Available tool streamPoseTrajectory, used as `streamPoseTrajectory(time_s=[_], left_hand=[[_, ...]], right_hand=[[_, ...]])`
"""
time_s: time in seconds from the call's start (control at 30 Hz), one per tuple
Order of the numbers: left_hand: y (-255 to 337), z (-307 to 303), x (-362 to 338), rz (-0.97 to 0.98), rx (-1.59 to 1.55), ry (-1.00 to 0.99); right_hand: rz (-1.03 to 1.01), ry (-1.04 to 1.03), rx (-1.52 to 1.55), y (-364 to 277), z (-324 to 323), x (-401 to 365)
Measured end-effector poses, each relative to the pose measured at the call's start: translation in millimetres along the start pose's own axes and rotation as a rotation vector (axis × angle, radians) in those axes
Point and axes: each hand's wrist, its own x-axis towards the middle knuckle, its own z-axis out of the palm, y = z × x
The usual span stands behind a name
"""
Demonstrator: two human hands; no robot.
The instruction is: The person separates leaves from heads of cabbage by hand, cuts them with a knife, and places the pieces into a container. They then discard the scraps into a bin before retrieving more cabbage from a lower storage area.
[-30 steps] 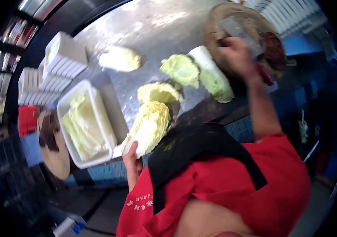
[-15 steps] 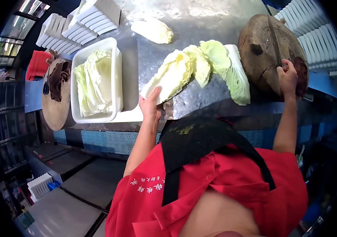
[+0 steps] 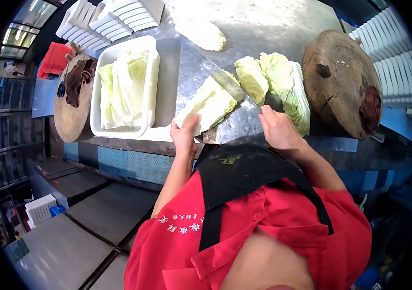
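Note:
My left hand point(image 3: 184, 137) grips the near end of a pale cabbage leaf piece point(image 3: 210, 105) on the metal table, thumb on top. My right hand point(image 3: 280, 129) is closed around the handle of a large knife point(image 3: 231, 86). The blade lies slantwise over the far part of that leaf piece. Right of the blade are a yellow-green leaf point(image 3: 253, 79), another leaf point(image 3: 277, 70) and a long cabbage piece point(image 3: 297, 104). A further cabbage piece point(image 3: 201, 34) lies at the back.
A white tub point(image 3: 152, 92) with cabbage leaves stands to the left. Beyond it is a round board point(image 3: 66, 118) with a dark cloth point(image 3: 76, 87). On the right sits a wooden block point(image 3: 336, 82) with a brown cloth point(image 3: 370, 110). White trays point(image 3: 124, 19) are stacked behind.
My right hand has moved left from the wooden block, bringing the knife over the leaf piece. That piece now lies apart from the leaves on its right. The view has shifted slightly.

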Motion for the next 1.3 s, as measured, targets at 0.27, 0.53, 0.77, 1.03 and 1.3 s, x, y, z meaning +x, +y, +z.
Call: streamPoseTrajectory(time_s=[0.27, 0.53, 0.77, 1.03, 1.3], left_hand=[[-1.1, 0.9, 3.2, -0.057, -0.026, 0.010], [4.9, 3.0, 4.5, -0.112, -0.004, 0.003], [8.1, 6.5, 6.6, -0.124, 0.013, 0.003], [10.7, -4.3, 5.0, -0.134, -0.050, 0.016], [137.5, -67.8, 1.6, 0.314, -0.211, 0.081]], right_hand=[[0.036, -0.155, -0.026, -8.5, -17.0, 16.5], [0.106, -0.257, -0.137, -4.9, -5.1, 30.4], [0.170, -0.427, -0.160, -7.8, 8.6, 51.7], [0.169, -0.316, -0.210, -0.1, 52.5, 66.3], [0.192, -0.239, -0.135, 8.2, 44.8, 54.7]])
